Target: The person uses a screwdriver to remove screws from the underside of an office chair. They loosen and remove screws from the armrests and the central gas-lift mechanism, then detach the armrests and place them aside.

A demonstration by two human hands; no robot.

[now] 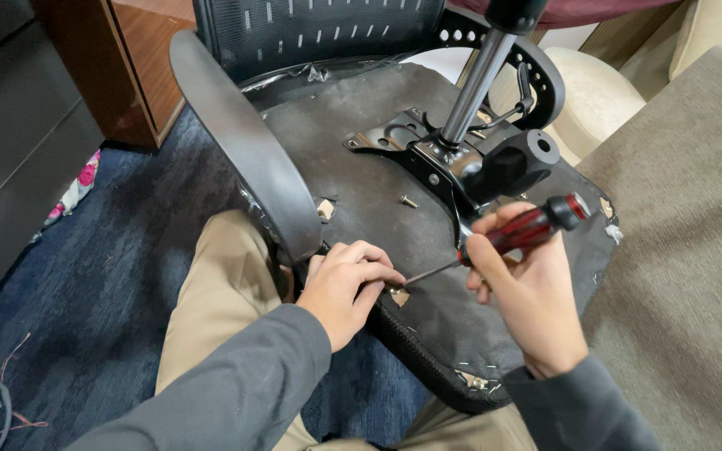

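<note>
Dark blue carpet under me, wood cabinet (139, 63) in the corner, beige sofa (687, 209) on my right. Got the upturned office chair seat (361, 175) across my lap, underside up. My right hand (528, 292) is wrapped around the red-handled screwdriver (511, 238), tip down near the seat's front edge. My left hand (348, 288) is curled there, fingertips pinched at the tip. Loose screw (409, 201) lies on the fabric.

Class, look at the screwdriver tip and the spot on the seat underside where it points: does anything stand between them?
Nothing visible. The screwdriver in the right hand runs straight to the seat underside; the left hand sits beside the tip, its fingers covering the exact contact point.
</note>
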